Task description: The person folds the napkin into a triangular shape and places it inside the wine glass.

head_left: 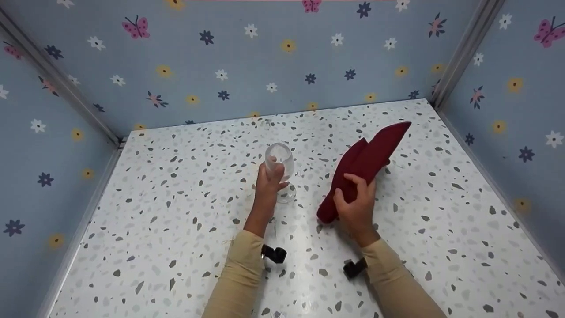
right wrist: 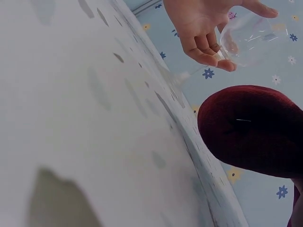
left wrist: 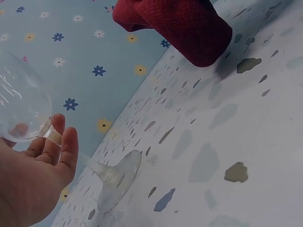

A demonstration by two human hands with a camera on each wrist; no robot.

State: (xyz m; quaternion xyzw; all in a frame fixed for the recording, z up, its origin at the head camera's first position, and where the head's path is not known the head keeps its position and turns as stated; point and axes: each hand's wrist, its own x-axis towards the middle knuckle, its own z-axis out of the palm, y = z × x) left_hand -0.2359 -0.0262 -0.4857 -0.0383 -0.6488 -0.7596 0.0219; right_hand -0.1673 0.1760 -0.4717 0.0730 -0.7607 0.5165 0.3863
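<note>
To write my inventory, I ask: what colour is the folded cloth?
The folded cloth is plain dark red, best seen in the head view.

Middle gap: a hand could slip between the glass [head_left: 287, 155] and the red cloth [head_left: 364, 161], kinda snug tho
Left side: loads of room across the tabletop [head_left: 163, 229], from the left hand [head_left: 270, 179] out to the left wall [head_left: 31, 154]
Right side: decent lane past the right hand [head_left: 358, 206], then the right wall [head_left: 525, 110] stops you
Far end: passable behind the glass, back wall [head_left: 247, 57] blocks beyond
Near side: sleeves [head_left: 240, 274] flank a lane, black wrist cameras [head_left: 278, 255] poking into it
</note>
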